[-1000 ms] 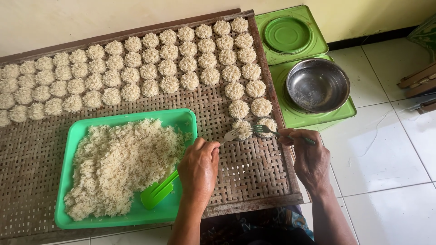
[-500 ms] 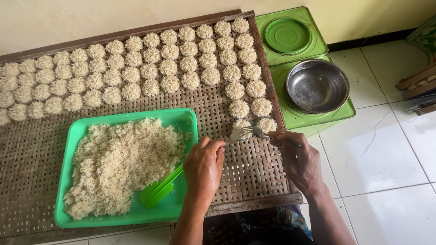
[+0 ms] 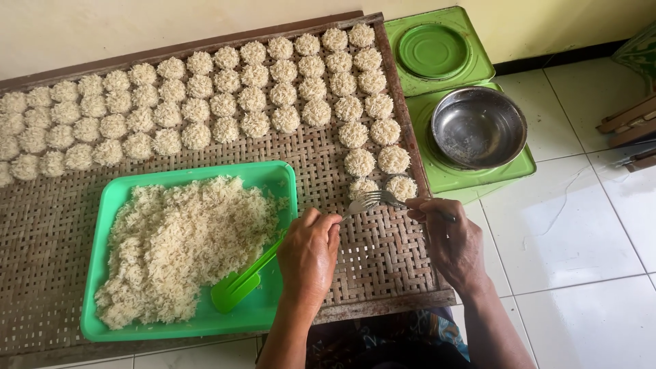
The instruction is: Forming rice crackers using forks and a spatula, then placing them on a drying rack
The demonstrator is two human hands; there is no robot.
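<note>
Metal forks are crossing just below two small rice mounds (image 3: 362,186): the left hand (image 3: 309,253) is clamping one fork (image 3: 360,203), the right hand (image 3: 451,236) the other fork (image 3: 395,200), over the woven bamboo tray (image 3: 383,253). Loose pale rice is filling the green tray (image 3: 109,205), a green scoop (image 3: 239,287) lying in it. Beyond, a steel bowl (image 3: 478,126) is sitting empty.

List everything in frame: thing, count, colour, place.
woven tray: one, brown, centre.
rice mounds: dozens, off-white, rows along the woven tray's far side and right edge.
plastic tray: one, green, near left, holding loose rice.
scoop: one, green, in the plastic tray.
metal bowl: one, silver, on green tins, right.
forks: two, silver, tips meeting.
left hand: holds one fork.
right hand: holds the other.
</note>
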